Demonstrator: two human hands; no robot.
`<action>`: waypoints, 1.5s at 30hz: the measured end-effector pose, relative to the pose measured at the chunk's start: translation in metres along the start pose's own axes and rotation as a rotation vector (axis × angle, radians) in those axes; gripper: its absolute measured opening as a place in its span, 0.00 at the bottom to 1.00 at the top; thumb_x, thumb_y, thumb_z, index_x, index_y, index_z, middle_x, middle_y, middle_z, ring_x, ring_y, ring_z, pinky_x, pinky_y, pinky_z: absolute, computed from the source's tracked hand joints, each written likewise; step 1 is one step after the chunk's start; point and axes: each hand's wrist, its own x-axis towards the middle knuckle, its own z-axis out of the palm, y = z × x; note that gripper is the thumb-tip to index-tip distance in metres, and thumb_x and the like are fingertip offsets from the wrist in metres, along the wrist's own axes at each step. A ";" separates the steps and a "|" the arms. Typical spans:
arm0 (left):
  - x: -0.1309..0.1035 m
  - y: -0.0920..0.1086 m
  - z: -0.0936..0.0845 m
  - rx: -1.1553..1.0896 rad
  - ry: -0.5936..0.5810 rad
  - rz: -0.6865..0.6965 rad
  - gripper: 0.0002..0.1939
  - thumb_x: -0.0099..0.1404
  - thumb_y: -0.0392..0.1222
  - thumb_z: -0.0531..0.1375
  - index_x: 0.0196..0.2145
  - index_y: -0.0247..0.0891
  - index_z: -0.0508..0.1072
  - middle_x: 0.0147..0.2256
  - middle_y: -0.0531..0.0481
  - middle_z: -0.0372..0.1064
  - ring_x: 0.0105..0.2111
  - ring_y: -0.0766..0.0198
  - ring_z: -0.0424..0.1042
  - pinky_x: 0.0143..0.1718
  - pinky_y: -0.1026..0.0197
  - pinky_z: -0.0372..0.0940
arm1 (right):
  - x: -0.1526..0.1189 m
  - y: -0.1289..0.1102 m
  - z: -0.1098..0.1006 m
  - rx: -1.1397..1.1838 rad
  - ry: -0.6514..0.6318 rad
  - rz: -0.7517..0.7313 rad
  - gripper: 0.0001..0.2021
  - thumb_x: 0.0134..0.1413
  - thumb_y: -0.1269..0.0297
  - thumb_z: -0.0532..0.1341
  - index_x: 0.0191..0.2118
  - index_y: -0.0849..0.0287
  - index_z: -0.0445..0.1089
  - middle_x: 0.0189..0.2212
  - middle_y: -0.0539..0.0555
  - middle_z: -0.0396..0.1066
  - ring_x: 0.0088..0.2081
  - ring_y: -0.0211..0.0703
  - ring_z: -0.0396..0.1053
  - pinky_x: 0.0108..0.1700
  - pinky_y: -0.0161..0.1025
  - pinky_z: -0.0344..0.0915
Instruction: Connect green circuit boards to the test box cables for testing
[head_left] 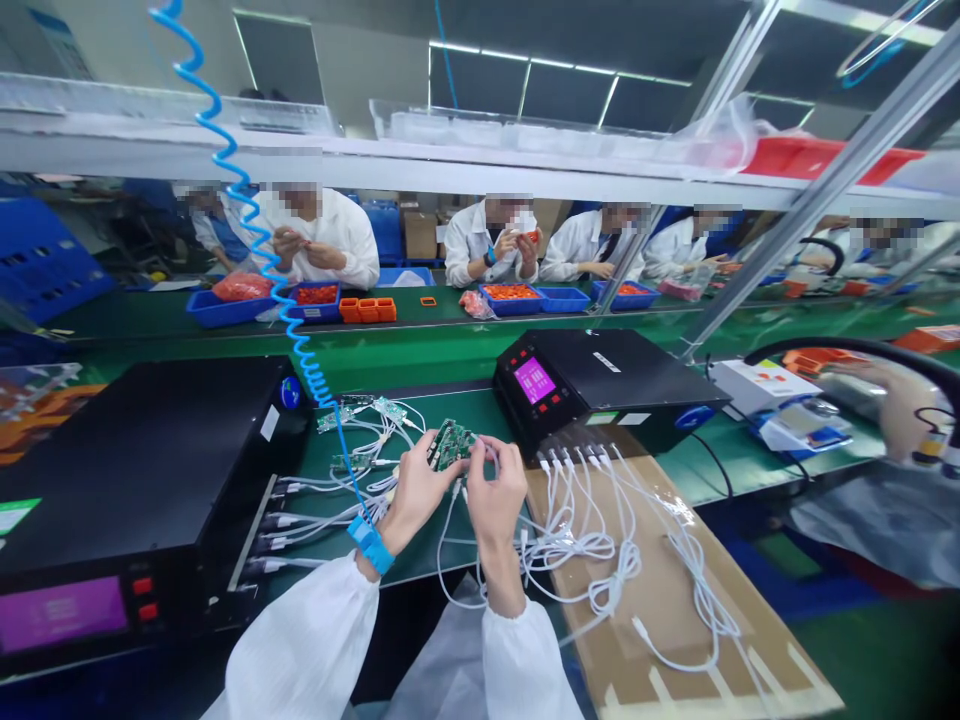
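Note:
Between my two hands a green circuit board [450,446] is held up over the green mat. My left hand [414,492], with a blue strap [370,545] at its wrist, grips the board's left side. The fingers of my right hand [496,490] are pinched together at its right edge, by a white cable end. White cables [454,520] hang below the board. To the left of my hands, more circuit boards [390,410] lie on the mat with white cables at them. A coiled blue cord [300,340] runs down towards the wrist strap.
Black boxes with lit screens stand left [180,430] and right [600,380]. White cables [600,540] sprawl over a cardboard sheet [750,640]. Beyond, people in white coats sit behind blue trays [562,299]. A metal post [795,210] slants at right, near another person's arm [904,405].

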 end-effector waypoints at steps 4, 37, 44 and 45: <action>-0.001 0.003 0.000 0.000 -0.004 0.008 0.17 0.62 0.46 0.69 0.47 0.39 0.76 0.40 0.49 0.80 0.35 0.58 0.79 0.36 0.61 0.69 | 0.001 -0.001 -0.002 -0.001 -0.021 0.007 0.11 0.69 0.59 0.58 0.40 0.59 0.74 0.35 0.54 0.72 0.35 0.41 0.72 0.41 0.40 0.70; -0.005 0.009 0.003 0.114 0.003 0.075 0.11 0.62 0.37 0.67 0.44 0.42 0.76 0.36 0.50 0.80 0.33 0.57 0.79 0.35 0.62 0.67 | -0.003 0.011 -0.001 0.024 -0.077 0.029 0.13 0.71 0.58 0.56 0.41 0.58 0.75 0.37 0.55 0.71 0.38 0.43 0.74 0.44 0.42 0.72; -0.005 0.009 0.005 0.120 -0.088 0.180 0.09 0.65 0.35 0.63 0.43 0.42 0.76 0.39 0.51 0.79 0.37 0.59 0.78 0.40 0.61 0.68 | -0.005 0.012 0.000 0.007 -0.057 0.041 0.14 0.71 0.57 0.56 0.41 0.58 0.75 0.38 0.56 0.71 0.39 0.44 0.73 0.44 0.43 0.71; -0.005 0.007 0.005 0.103 -0.078 0.174 0.09 0.65 0.35 0.63 0.44 0.42 0.76 0.39 0.51 0.79 0.37 0.59 0.78 0.40 0.61 0.68 | -0.004 0.013 0.000 0.008 -0.057 0.044 0.14 0.71 0.57 0.56 0.41 0.58 0.75 0.38 0.56 0.71 0.39 0.44 0.73 0.44 0.43 0.71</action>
